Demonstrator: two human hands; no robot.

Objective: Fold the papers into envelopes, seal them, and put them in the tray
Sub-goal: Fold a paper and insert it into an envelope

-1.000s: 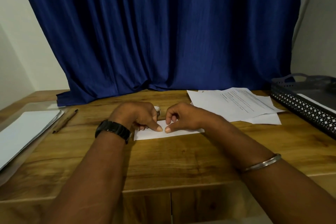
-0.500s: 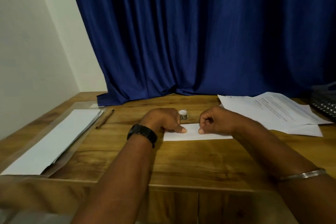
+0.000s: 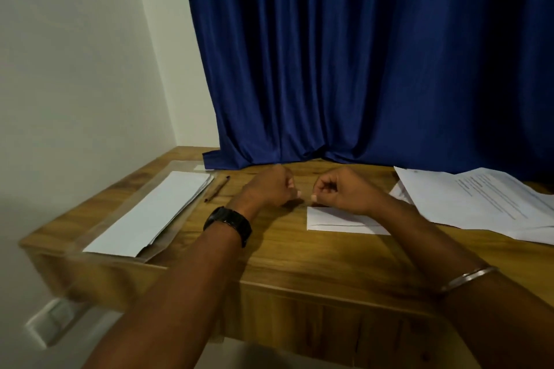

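Observation:
A folded white envelope (image 3: 335, 221) lies flat on the wooden table (image 3: 287, 252), its right part under my right forearm. My right hand (image 3: 340, 192) hovers just above the envelope's far edge, fingers curled with thumb and forefinger pinched. My left hand (image 3: 269, 189), with a black watch on its wrist, is curled the same way a little to the left, off the envelope. A small gap separates the two hands. I cannot see anything between their fingers. Printed paper sheets (image 3: 485, 199) lie spread at the right.
A clear tray (image 3: 141, 189) at the left table edge holds a stack of white sheets (image 3: 156, 213). A brown pencil (image 3: 216, 189) lies beside it. A blue curtain (image 3: 374, 63) hangs behind the table, and a pale wall stands at the left.
Both hands lifted off the envelope and now hover curled above its far edge. The view swung left, so the black tray left the frame. The small roll behind the hands is no longer visible.

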